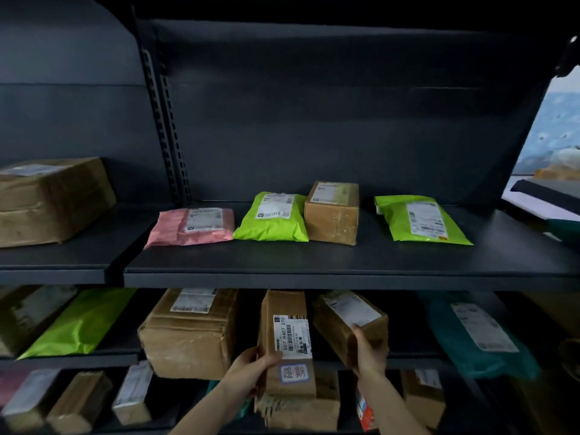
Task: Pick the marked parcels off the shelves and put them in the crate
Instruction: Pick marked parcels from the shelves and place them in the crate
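Here we see both hands at the middle shelf, each closed on a cardboard parcel. The left hand (pixel 251 368) grips a tall narrow box (pixel 287 343) by its lower left edge, thumb across the front; the box stands nearly upright, with a white label printed "S07 H407 070" just above the thumb and a small blue-bordered sticker (pixel 294 372) just below it. Just right of that, the right hand (pixel 368 351) wraps around the near end of a second box (pixel 348 321), which tilts away up and to the left of the fingers, its own white label facing up. Left of the left hand sits a larger carton (pixel 191 331). Well above both hands, the upper shelf (pixel 314 262) carries a pink mailer (pixel 193 226), two green mailers and a small box. We see no crate here.
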The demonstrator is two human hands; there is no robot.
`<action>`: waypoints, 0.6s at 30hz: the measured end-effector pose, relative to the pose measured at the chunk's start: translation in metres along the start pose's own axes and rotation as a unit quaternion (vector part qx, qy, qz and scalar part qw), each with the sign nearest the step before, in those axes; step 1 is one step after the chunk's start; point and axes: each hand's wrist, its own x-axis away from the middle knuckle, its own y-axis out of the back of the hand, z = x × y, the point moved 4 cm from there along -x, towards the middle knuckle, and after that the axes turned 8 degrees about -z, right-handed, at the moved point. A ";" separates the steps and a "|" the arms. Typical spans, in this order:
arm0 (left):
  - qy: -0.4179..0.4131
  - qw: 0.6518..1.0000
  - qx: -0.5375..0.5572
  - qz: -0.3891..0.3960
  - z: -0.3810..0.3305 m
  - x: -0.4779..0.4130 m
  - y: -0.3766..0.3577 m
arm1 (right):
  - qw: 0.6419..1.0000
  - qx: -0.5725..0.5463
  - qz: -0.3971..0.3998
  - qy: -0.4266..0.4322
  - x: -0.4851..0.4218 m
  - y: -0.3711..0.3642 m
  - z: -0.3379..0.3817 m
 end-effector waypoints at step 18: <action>0.005 1.000 0.023 -0.002 0.001 -0.034 0.019 | 0.719 0.589 0.015 0.369 0.011 -0.026 0.054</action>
